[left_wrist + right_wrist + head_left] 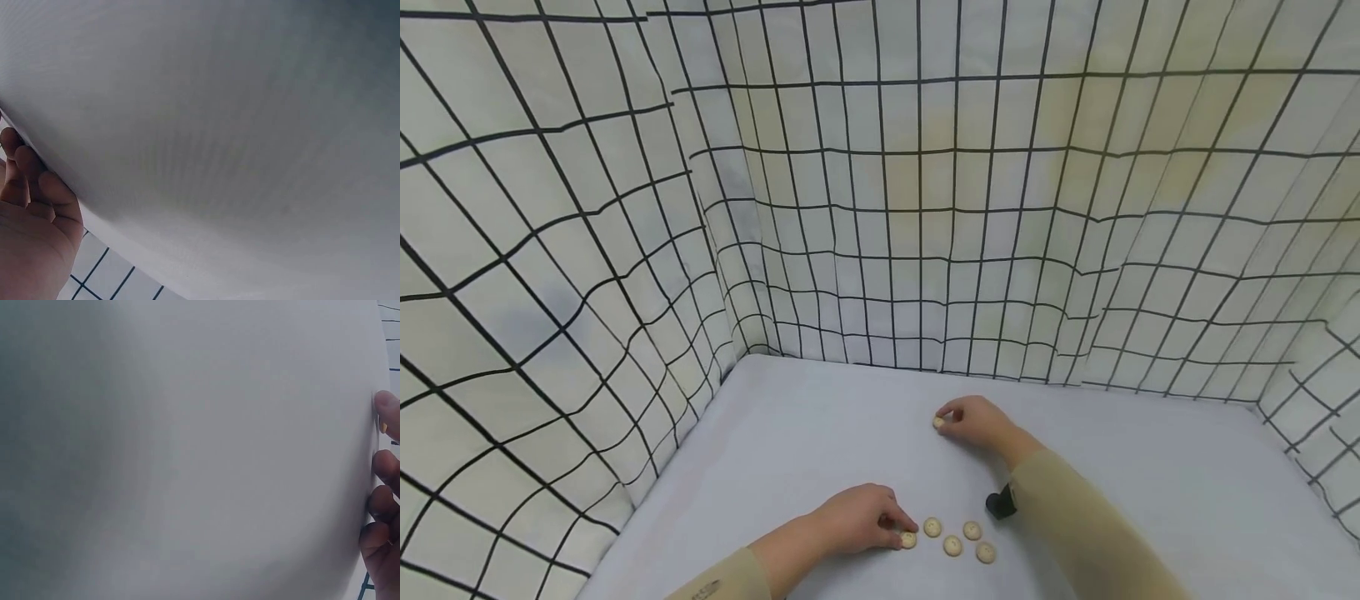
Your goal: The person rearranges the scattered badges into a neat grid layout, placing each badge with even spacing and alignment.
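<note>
In the head view, my left hand point(861, 518) is low on the white table, with thumb and index finger at the edges of a small round beige disc point(907, 540). Farther back, my right hand point(976, 421) pinches a like disc point(938, 422) by its rim, close to the tabletop. Several more beige discs with tiny dark marks, among them one disc point(952, 546), lie flat to the right of my left hand. The left wrist view has the left hand point(37, 219) at its edge, its disc hidden. A yellowish sliver of disc point(383, 427) shows by the right hand point(384, 494).
The white tabletop point(820, 425) spreads around both hands. White walls with a black grid point(917, 208) rise behind it and at both sides. A black wrist camera point(1002, 503) sits under the right sleeve, just above the loose discs.
</note>
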The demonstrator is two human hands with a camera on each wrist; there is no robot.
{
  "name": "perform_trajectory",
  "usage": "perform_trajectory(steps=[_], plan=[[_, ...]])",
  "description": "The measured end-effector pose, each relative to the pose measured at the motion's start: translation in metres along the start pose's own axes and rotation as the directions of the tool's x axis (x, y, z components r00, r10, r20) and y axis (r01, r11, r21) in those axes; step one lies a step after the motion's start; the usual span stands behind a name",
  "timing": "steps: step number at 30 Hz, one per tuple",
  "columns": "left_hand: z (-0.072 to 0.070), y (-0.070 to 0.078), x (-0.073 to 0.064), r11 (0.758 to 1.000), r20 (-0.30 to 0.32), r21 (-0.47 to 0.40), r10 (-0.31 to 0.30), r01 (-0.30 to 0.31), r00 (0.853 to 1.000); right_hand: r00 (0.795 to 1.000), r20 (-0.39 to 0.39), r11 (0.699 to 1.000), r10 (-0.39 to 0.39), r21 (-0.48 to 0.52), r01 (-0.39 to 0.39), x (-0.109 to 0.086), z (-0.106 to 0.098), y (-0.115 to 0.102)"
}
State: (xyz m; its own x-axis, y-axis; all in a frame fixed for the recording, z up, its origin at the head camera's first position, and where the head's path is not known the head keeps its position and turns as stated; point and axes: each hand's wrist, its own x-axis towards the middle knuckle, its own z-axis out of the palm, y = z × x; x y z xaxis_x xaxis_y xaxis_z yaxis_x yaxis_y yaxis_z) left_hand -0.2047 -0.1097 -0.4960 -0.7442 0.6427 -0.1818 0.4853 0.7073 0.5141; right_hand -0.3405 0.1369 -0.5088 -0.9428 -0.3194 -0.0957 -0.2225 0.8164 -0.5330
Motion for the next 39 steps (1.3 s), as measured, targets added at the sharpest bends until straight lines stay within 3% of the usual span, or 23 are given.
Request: perform_trajectory(steps=[13, 21, 39], plan=[[0.0006, -0.004, -0.0045, 1.0, 0.003, -0.014, -0.006, 0.006, 1.0, 1.0, -0.005, 0.999, 0.013, 0.036, -0.013, 0.0067, 0.0084, -0.0029], [-0.0013, -0.0036, -0.0026, 1.0, -0.005, -0.006, 0.0, 0.0, 1.0, 0.998, 0.004, 0.996, 0.062, 0.064, -0.062, 0.0079, 0.0042, -0.0033], [-0.0013, -0.0012, 0.0014, 0.999, 0.003, -0.04, 0.004, -0.004, 1.0, 0.998, 0.0, 0.994, 0.061, 0.095, -0.061, 0.0066, 0.0041, 0.0045]])
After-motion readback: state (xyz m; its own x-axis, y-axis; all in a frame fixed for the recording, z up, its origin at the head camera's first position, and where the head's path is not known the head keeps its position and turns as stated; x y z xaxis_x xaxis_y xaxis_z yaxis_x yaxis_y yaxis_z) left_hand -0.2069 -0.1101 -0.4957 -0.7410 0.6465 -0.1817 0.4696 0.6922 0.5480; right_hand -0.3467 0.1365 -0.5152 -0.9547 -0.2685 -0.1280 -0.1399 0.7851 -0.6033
